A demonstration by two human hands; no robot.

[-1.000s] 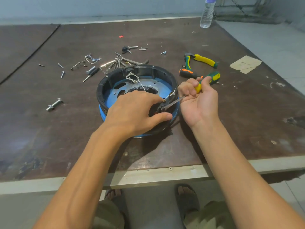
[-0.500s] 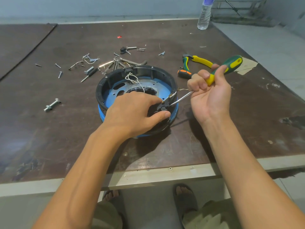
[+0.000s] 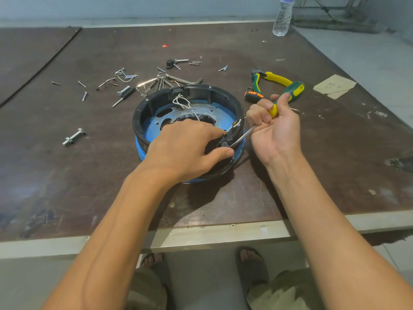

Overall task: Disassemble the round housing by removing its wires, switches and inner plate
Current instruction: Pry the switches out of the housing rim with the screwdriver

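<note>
Screws (image 3: 84, 95) lie out on the table (image 3: 312, 175), but wires (image 3: 183, 102), plate (image 3: 223, 115) and switch (image 3: 225, 142) sit in the housing (image 3: 201, 89); left fingers (image 3: 221, 153) pinch the switch, right fingers (image 3: 259, 113) clamp the screwdriver (image 3: 288, 95).

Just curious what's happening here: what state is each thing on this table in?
housing: upright, top open
plate: inside housing
wires: inside housing, not removed
switch: at rim, pinched by left hand
screwdriver: gripped by right hand, tip at switch
pliers: lying on table
bottle: upright, capped
screws: loose on table
</note>
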